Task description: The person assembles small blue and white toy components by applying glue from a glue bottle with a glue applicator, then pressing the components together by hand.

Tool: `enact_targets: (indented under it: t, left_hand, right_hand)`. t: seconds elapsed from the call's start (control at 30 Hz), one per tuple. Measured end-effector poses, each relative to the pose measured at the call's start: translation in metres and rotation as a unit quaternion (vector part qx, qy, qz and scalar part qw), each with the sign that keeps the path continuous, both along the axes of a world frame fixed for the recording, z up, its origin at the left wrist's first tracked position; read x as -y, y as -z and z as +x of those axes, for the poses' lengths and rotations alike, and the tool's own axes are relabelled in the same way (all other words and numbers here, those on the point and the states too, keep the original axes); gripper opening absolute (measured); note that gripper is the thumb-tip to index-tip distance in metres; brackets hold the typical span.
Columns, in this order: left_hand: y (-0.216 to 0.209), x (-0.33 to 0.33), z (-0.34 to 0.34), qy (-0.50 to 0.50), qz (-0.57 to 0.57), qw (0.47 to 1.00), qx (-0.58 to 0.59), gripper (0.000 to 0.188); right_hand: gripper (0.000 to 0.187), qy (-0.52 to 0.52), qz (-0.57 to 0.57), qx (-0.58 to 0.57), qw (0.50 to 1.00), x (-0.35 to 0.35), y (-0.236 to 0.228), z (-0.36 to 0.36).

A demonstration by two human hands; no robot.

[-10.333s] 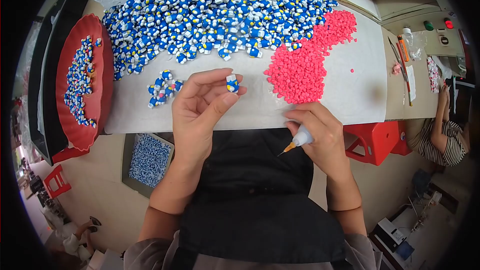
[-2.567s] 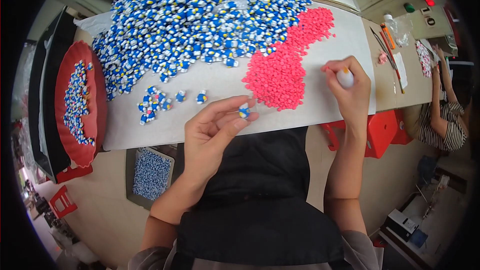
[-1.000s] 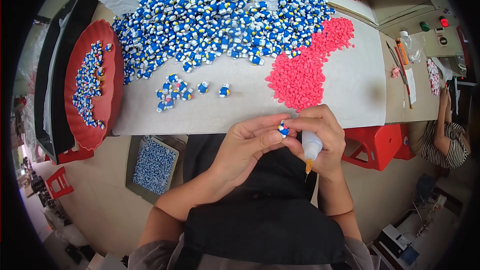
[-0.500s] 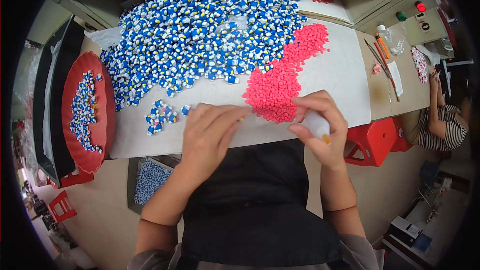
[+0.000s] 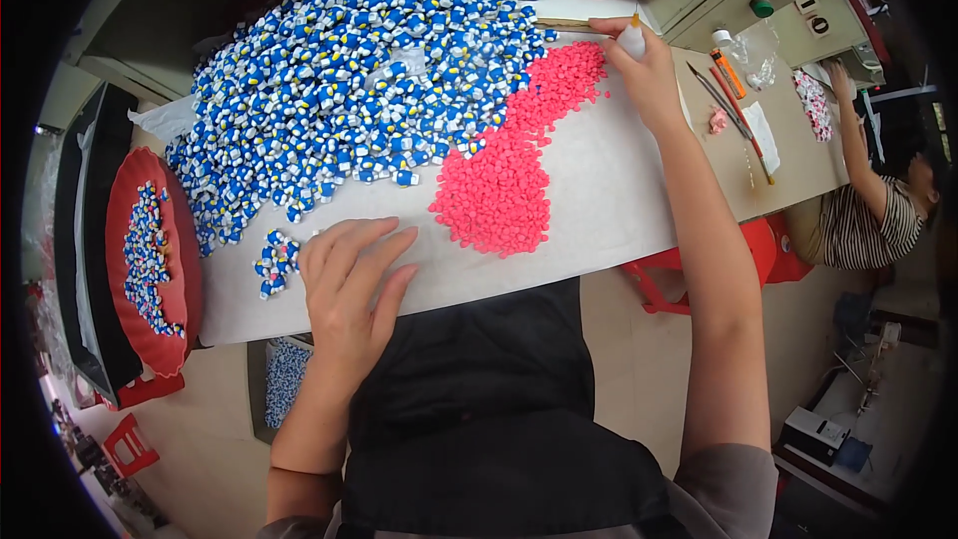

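My right hand (image 5: 647, 75) reaches to the far edge of the white sheet (image 5: 609, 180), its fingers around a small white squeeze bottle (image 5: 631, 40) whose orange-based thin tip points up. Over the near part of the sheet, my left hand (image 5: 349, 274) is empty with its fingers spread. Beside its fingertips lies a small cluster of blue-and-white pieces (image 5: 271, 265), partly hidden by the hand. A large heap of similar blue-and-white pieces with yellow spots (image 5: 349, 80) covers the back. Small flat pink pieces (image 5: 494, 200) lie in a strip right of the heap.
At the left stands a red scalloped tray (image 5: 185, 289) with more small pieces, beside a black bin (image 5: 85, 269). To the right lie brushes (image 5: 733, 110), an orange tube (image 5: 728, 75) and a clear plastic bag (image 5: 763, 55). Another person in a striped top (image 5: 878, 225) works farther right.
My right hand has moved away from me with the bottle, which now points up. My left hand has opened its fingers and shifted left. The whole view has tilted slightly.
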State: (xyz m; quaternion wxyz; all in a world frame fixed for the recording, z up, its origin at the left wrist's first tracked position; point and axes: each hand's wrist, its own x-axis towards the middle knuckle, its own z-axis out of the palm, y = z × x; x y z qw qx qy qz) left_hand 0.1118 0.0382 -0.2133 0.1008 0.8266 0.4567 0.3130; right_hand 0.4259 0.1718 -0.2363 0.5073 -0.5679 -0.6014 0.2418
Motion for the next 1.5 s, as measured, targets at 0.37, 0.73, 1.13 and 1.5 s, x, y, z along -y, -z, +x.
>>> enact_targets:
  t: [0.37, 0.73, 1.13, 1.5]
  left_hand:
    - [0.010, -0.016, -0.040, -0.022, 0.017, 0.997, 0.073, 0.022]
    - [0.017, -0.047, -0.020, 0.015, 0.052, 0.996, -0.070, 0.014]
    - [0.008, -0.041, -0.024, 0.045, 0.010, 0.998, 0.037, 0.020]
    - [-0.004, -0.004, -0.027, 0.081, -0.498, 0.650, 0.568, 0.026]
  right_hand:
    - [0.013, -0.014, -0.050, -0.097, 0.994, 0.030, 0.006, -0.071]
    - [0.009, -0.075, -0.018, -0.204, 0.976, 0.082, -0.001, -0.135]
    - [0.032, -0.087, 0.007, -0.216, 0.972, 0.136, -0.019, -0.113]
    - [0.036, -0.101, -0.056, -0.294, 0.949, 0.182, -0.031, -0.153]
